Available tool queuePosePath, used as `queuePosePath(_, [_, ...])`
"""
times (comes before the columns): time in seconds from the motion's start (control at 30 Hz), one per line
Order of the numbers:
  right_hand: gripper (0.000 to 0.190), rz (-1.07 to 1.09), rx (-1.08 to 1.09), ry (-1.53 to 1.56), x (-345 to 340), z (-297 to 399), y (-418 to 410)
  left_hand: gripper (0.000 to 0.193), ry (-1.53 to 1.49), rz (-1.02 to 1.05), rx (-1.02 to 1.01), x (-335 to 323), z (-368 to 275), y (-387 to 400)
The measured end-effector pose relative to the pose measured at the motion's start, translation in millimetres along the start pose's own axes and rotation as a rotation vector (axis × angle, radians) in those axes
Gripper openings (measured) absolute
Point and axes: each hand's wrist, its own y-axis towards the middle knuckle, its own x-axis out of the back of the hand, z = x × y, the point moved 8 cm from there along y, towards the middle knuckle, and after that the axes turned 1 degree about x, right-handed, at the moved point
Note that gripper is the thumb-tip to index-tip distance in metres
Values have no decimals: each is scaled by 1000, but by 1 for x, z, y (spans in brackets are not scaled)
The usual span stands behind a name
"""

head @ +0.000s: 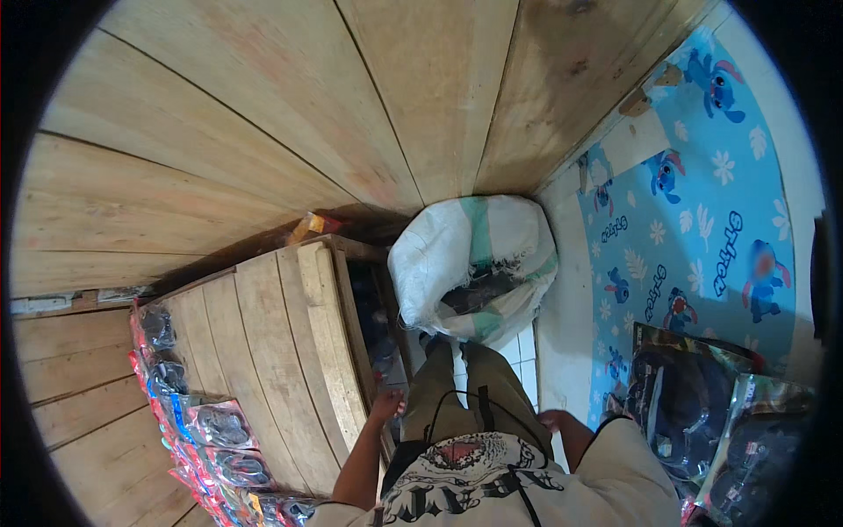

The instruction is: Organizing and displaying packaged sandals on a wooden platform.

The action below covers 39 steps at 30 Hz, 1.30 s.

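Observation:
My left hand (388,404) hangs beside my left thigh, its fingers curled, close to the edge of a wooden table (332,329); whether anything is in it is too small to tell. At my right hip is my right hand (552,420), partly hidden by the trouser leg and sleeve, so its fingers are unclear. Straight in front of my feet stands a large white woven sack (435,250) with green stripes. Its frayed mouth gapes, showing dark contents (484,290) that I cannot make out.
Plastic-wrapped packages (224,425) line the table's far left side. A plank wall (395,99) rises ahead. At right, a pale wall bears blue cartoon-printed sheeting (698,230), with large clear packs of dark items (685,408) near my right arm. White floor tiles (527,356) show beside the sack.

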Motion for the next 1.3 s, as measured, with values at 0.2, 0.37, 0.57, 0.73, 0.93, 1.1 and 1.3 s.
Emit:
queuePosePath(0.2, [25,-1267,469,-1033,21,219,-60,27,423,140,-347,-20,-60,117])
queuePosePath(0.37, [23,-1251,1027,-949,-63,379,-84,28,664,-117,-532,-39,-132,180])
queuePosePath(0.57, [27,-1158,992,-1100,-69,500,-37,23,858,-74,-891,-92,-209,194])
queuePosePath(0.73, [26,-1112,732,-1437,-2,556,-2,19,1310,138,-755,-138,-212,230])
queuePosePath(0.93, [46,-1108,465,-1385,54,601,-77,32,1103,-176,-384,-116,-234,294])
queuePosePath(1.1, [49,-1066,235,-1559,37,630,-164,46,720,-531,-573,-87,-324,284])
queuePosePath(1.3, [42,-1602,608,-1234,14,648,-238,54,690,-868,-770,-57,-414,237])
